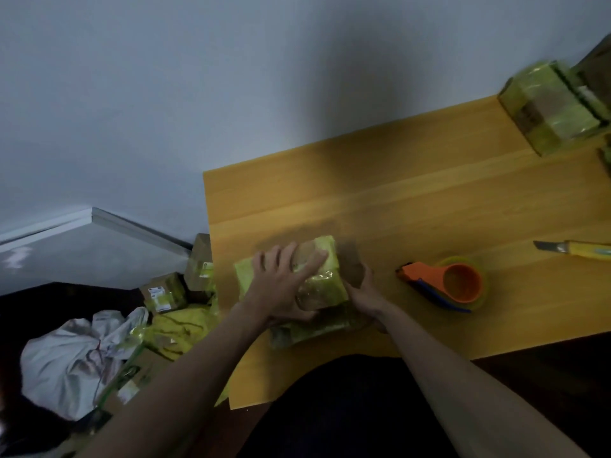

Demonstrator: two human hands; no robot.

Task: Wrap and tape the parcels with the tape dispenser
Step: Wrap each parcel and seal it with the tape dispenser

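A parcel [325, 285] wrapped in yellow-green tape lies on the wooden table [413, 206] near its front left. My left hand [284, 285] lies flat on its top with fingers spread. At the parcel's right side, my right hand [362, 289] grips the edge with curled fingers. An orange tape dispenser [453, 284] with a yellowish tape roll rests on the table just right of my right hand, held by neither hand.
A yellow utility knife [575, 249] lies at the table's right edge. Taped parcels [552, 107] are stacked at the far right corner. On the floor left of the table sit several cardboard boxes [163, 292], yellow wrapping [178, 328] and a grey bag [76, 355].
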